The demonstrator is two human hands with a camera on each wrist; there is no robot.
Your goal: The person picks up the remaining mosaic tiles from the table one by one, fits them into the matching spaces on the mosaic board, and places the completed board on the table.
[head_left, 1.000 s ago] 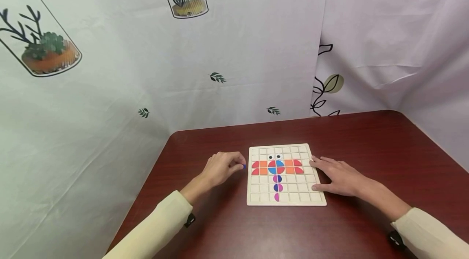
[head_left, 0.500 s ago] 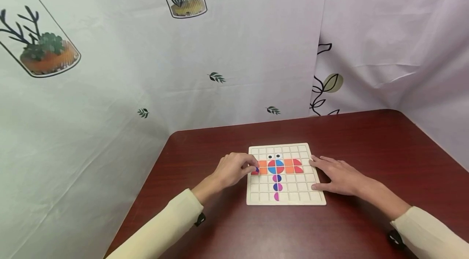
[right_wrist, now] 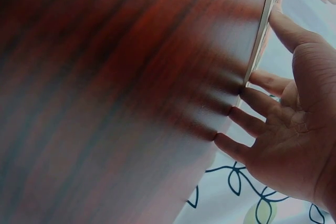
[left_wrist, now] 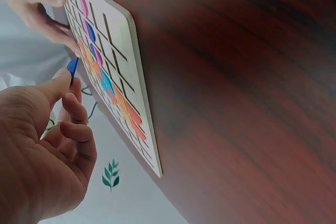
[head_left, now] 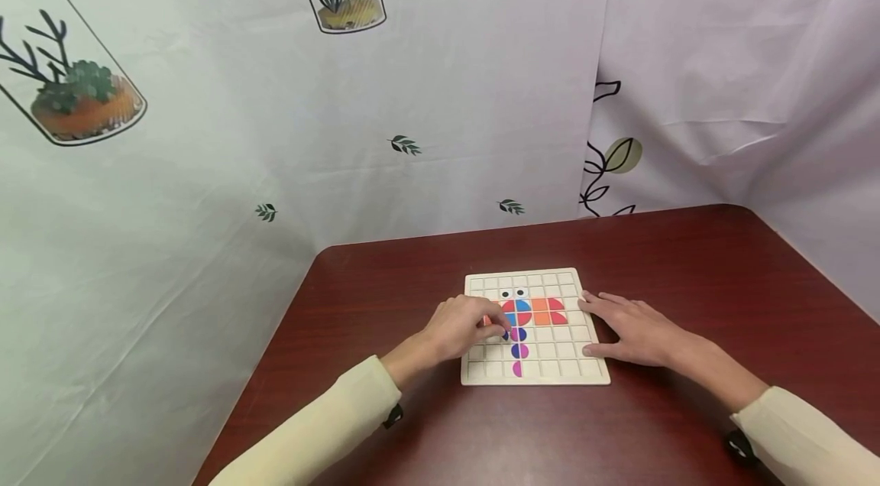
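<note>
A pale square grid board [head_left: 569,353] lies on the table. Set into its cells are flat coloured pieces: two eye tiles [head_left: 520,293], a red and light-blue circle [head_left: 524,317], orange squares [head_left: 541,304], red quarter pieces and a column of magenta and dark-blue half circles [head_left: 520,351]. Over the board's left half, my left hand [head_left: 459,327] pinches a small dark-blue piece [left_wrist: 73,68] between thumb and fingertip; its full outline is partly hidden. My right hand [head_left: 635,330] rests at the board's right edge, fingers extended, thumb and fingertips touching the rim and the table.
The board stands on a dark red-brown wooden table [head_left: 412,425]. Behind the table hangs a pale cloth [head_left: 447,89] printed with plants and leaves. A dark strap [head_left: 393,416] shows under the left sleeve, another dark device [head_left: 740,446] under the right.
My left hand has moved rightward from beside the board to above it, carrying the dark-blue piece toward the column of half circles. My right hand has stayed at the board's edge.
</note>
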